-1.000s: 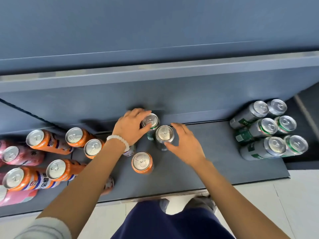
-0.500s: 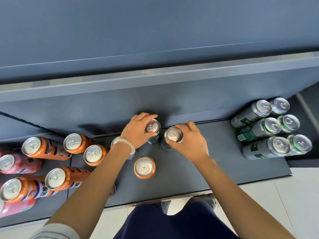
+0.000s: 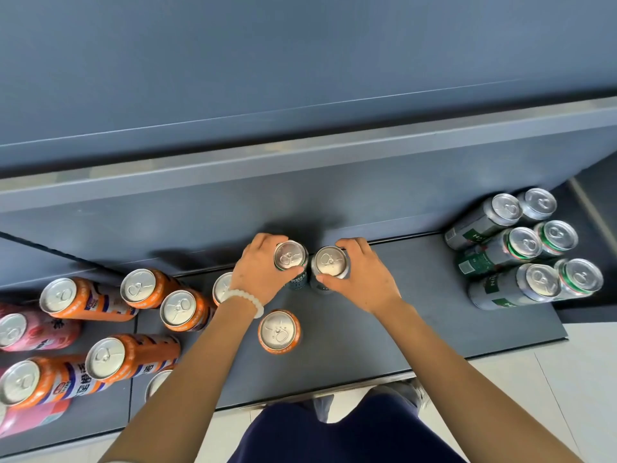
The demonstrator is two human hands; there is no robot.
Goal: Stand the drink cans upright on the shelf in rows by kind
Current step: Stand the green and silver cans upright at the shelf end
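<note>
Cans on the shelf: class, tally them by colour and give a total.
Orange cans: 6
Pink cans: 2
Silver-and-green cans: 6
Dark cans, being held: 2
Partly hidden cans, colour unclear: 2
Total: 18

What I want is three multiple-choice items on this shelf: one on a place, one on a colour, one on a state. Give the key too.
1. Where on the shelf do the green cans stand?
A. left end
B. middle
C. right end

2. What colour is the lone can beside the left forearm?
A. orange
B. pink
C. blue

3. What are the hands doing?
A. both lie flat
B. each grips a can
C. only one grips a can

Key:
1 C: they cluster at the right end.
2 A: its side below the silver top is orange.
3 B: the left hand curls round a first can, and the right hand curls round a second can.
</note>
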